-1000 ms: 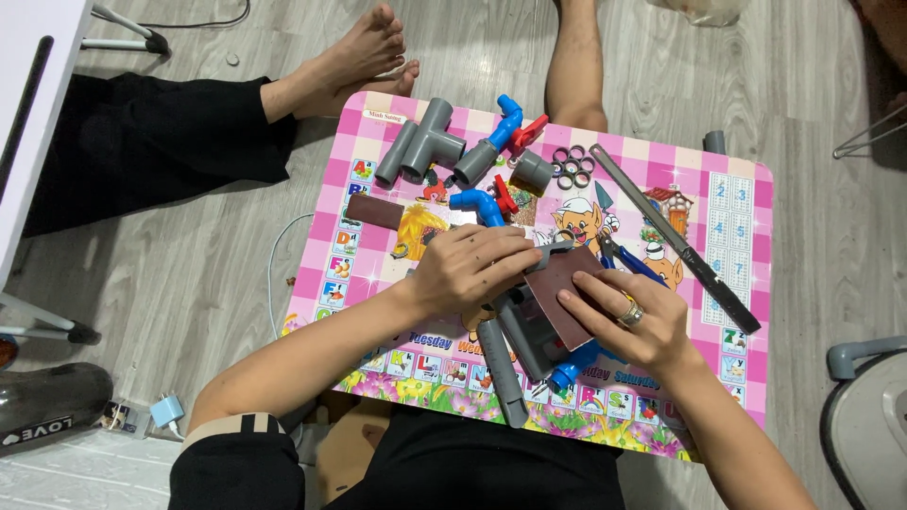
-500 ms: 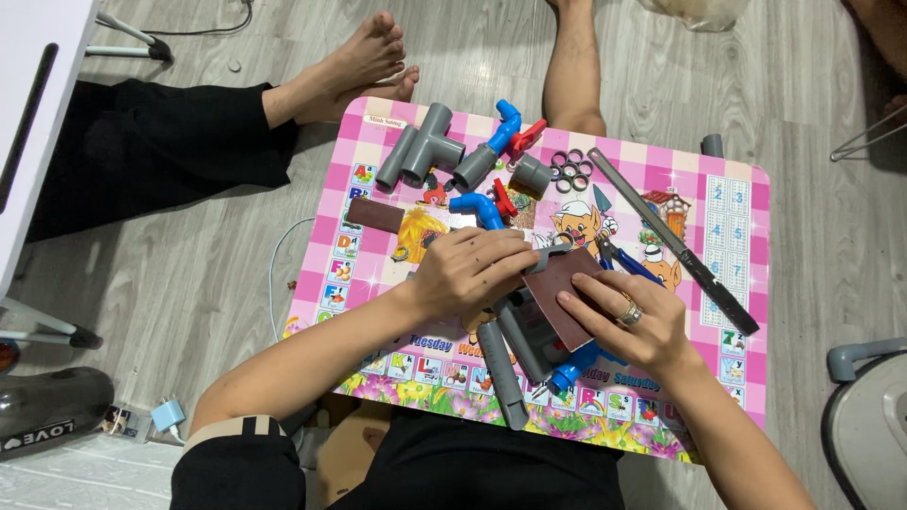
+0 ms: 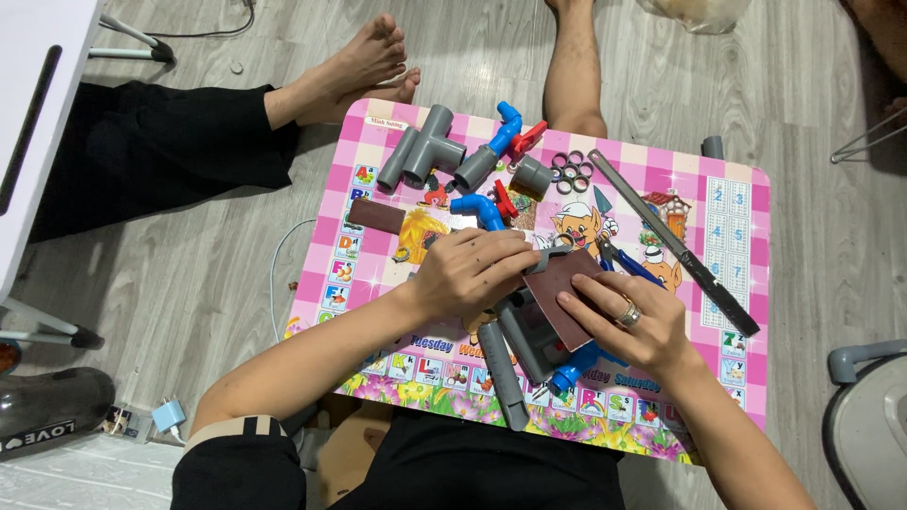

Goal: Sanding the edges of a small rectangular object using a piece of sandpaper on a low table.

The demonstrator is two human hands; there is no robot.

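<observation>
- Fingers of the right hand (image 3: 635,326) lie flat and close together, pressing on a brown sheet of sandpaper (image 3: 564,296); the left hand (image 3: 470,272) curls over the sheet's upper left edge, fingertips pinching it against something grey beneath (what exactly is hidden).
- Sandpaper sits near the middle of the table, dark reddish-brown, roughly rectangular, tilted, wrapped partly over a grey pipe piece (image 3: 527,338).
- At 6 o'clock from the sheet a second grey pipe (image 3: 502,375) points toward the person, with a blue fitting (image 3: 573,365) just beside it.
- At 12 o'clock lie a blue elbow (image 3: 479,209), a grey tee fitting (image 3: 421,148), a blue valve with red handle (image 3: 511,129) and a cluster of dark rings (image 3: 570,170).
- At 2 o'clock a long dark metal bar (image 3: 673,241) runs diagonally.
- All of it rests on a small pink checkered table (image 3: 737,283) printed with cartoon pictures, standing on a grey wood-look floor (image 3: 189,283).
- At 11 o'clock, beyond the table, another person's bare feet (image 3: 364,66) rest on the floor.
</observation>
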